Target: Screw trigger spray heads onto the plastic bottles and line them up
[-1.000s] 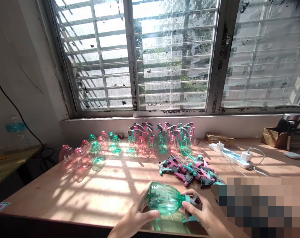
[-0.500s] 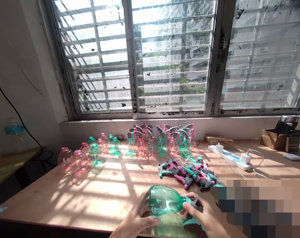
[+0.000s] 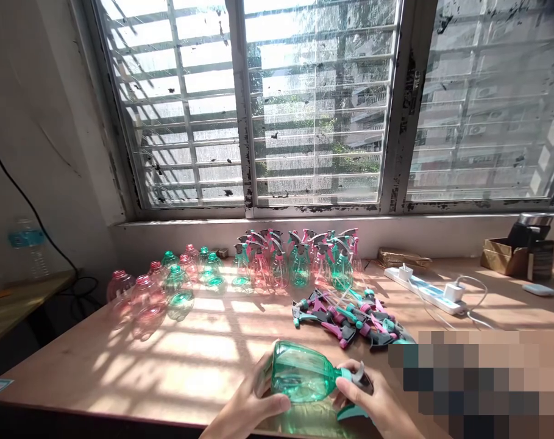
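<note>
A clear green spray bottle (image 3: 301, 372) lies on its side in the air over the table's front edge, its neck pointing right. My left hand (image 3: 258, 390) is wrapped round its base end, thumb along the near side. With my right hand (image 3: 368, 396) I grip the teal and grey trigger spray head (image 3: 356, 378) at the neck; its teal trigger hangs below my fingers. Beyond my hands lies a pile of loose pink, teal and grey spray heads (image 3: 350, 317) with thin tubes.
Open pink and green bottles (image 3: 146, 299) stand at the left. Several bottles with spray heads (image 3: 299, 268) stand in rows below the window. A white power strip (image 3: 425, 291) with plugs and cables lies at the right, near a cardboard box (image 3: 505, 256). A blurred patch covers the lower right.
The bottle has shifted slightly left and its base end has turned a little in my left hand. My right hand stays at the spray head.
</note>
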The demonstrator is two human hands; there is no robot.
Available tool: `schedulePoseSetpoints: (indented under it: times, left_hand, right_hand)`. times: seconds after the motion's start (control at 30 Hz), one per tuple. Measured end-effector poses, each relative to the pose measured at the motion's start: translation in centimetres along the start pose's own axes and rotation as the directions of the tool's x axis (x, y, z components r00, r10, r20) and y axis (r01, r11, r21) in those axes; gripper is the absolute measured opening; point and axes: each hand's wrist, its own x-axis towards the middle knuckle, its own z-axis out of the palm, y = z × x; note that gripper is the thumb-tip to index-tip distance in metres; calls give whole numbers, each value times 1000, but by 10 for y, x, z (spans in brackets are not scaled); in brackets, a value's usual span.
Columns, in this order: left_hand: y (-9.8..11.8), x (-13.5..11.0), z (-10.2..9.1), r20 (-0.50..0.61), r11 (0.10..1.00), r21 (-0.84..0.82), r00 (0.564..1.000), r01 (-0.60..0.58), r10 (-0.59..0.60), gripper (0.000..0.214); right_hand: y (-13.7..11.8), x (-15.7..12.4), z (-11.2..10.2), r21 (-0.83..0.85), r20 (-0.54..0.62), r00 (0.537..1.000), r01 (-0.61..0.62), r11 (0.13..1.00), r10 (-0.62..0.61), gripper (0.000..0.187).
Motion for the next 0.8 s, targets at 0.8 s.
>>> schedulePoseSetpoints:
  times: [0.8]
  left_hand:
    - [-1, -6, 9, -25, 982, 190, 999, -16, 21, 92]
  right_hand:
    - [-15, -3, 4, -30, -10, 1000, -24, 999, 24, 46]
